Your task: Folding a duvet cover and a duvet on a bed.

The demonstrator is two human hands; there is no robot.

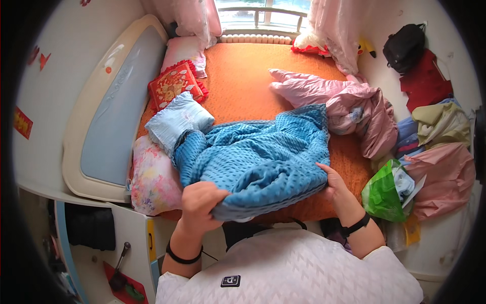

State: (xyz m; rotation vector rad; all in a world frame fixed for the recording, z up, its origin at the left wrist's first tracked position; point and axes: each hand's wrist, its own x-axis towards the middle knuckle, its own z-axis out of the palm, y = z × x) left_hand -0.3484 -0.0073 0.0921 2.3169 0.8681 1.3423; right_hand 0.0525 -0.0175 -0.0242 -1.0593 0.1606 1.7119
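Observation:
A blue dimpled plush blanket [243,152] lies bunched over the near part of a bed with an orange cover [243,83]. Its near edge is lifted between my hands. My left hand [203,205] is closed around the near left part of that edge. At the right side, my right hand [331,180] pinches the blanket's border, thumb on top and fingers partly hidden below. A light blue pillow [178,117] touches the blanket's left side. Beyond its right side lies a crumpled pink quilt [341,98].
Along the padded headboard [117,106] at left lie a red frilled cushion [176,85], a floral pillow [153,178] and a pale pink pillow [186,53]. At right are a green plastic bag [383,192] and piled clothes [444,171]. A cabinet [129,228] stands at lower left.

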